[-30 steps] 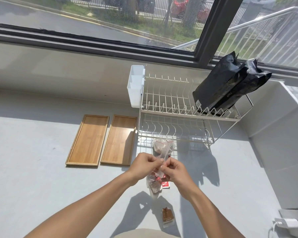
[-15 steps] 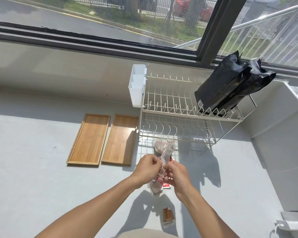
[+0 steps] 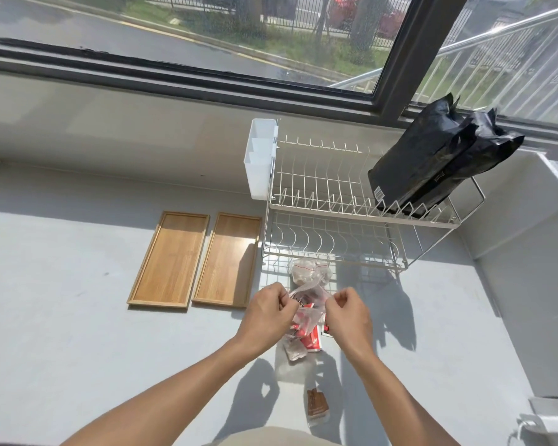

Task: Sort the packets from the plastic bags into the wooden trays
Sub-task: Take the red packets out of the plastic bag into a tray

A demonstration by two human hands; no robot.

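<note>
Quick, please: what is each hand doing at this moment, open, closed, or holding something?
Left hand: closed, pinching one side of the clear plastic bag.
Right hand: closed, pinching the other side of the same bag.

1. Left hand [image 3: 266, 317] and right hand [image 3: 348, 317] pinching a clear plastic bag [image 3: 306, 312] above the counter [image 3: 62, 317].
2. Red packets [image 3: 311, 339] visible inside.
3. Two wooden trays [image 3: 195, 259] side by side, left of the dish rack [image 3: 335, 201].
4. Brown packet [image 3: 317, 408] lying nearer.
</note>
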